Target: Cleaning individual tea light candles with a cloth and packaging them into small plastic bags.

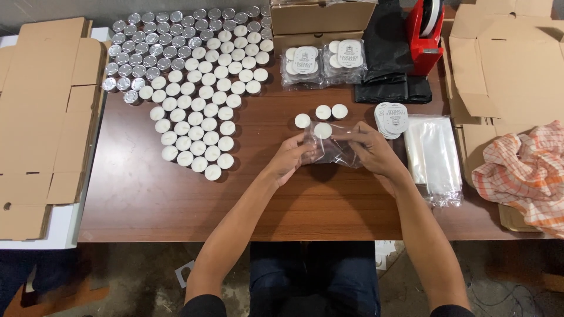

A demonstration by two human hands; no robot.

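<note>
Two hands [288,157] [371,151], clear bag [332,147], one tealight [322,130] inside

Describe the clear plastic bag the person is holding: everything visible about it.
The clear plastic bag is small, thin and glossy, crinkled, see-through to the brown table. The left hand and right hand grip it from either side, just above the tabletop. One white tealight sits at its upper edge; whether inside or behind is unclear.
</note>
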